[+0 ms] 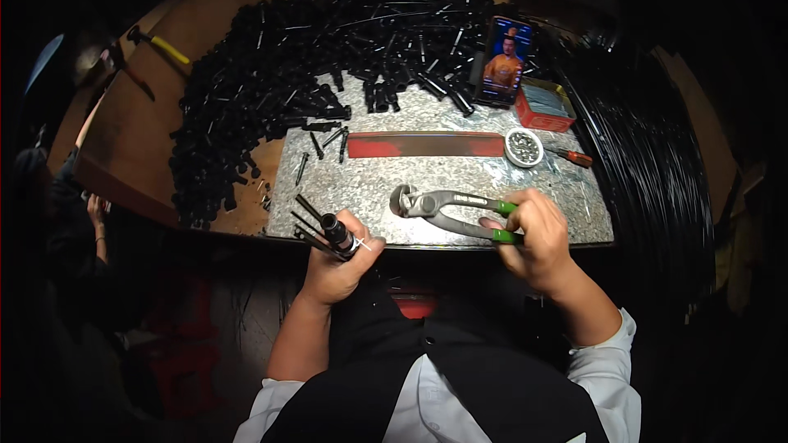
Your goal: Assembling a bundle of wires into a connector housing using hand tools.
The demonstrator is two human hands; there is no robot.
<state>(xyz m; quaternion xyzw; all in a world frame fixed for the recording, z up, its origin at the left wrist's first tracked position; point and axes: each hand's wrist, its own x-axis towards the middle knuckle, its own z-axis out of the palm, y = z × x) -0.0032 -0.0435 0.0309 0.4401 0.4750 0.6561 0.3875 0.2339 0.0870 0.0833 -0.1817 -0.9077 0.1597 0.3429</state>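
Observation:
My left hand [338, 272] is closed round a short black tubular part [335, 231] and several thin black rods, which stick up toward the far left. A small white piece shows by the thumb, too small to name. Over the near edge of the speckled work board [328, 184], my right hand [538, 234] grips end-cutting pincers [435, 203] by their green handle ends. The pincers' head points left toward my left hand, apart from it. Their handles are spread somewhat, and nothing shows in the jaws.
A large heap of black tubular parts [328, 41] covers the far and left side. A red bar [427, 144] lies across the board. At right are a phone [504, 61], red box [546, 119], white bowl [524, 148], red-handled tool [574, 156] and black rods [657, 148]. Another person's hand [98, 209] shows left.

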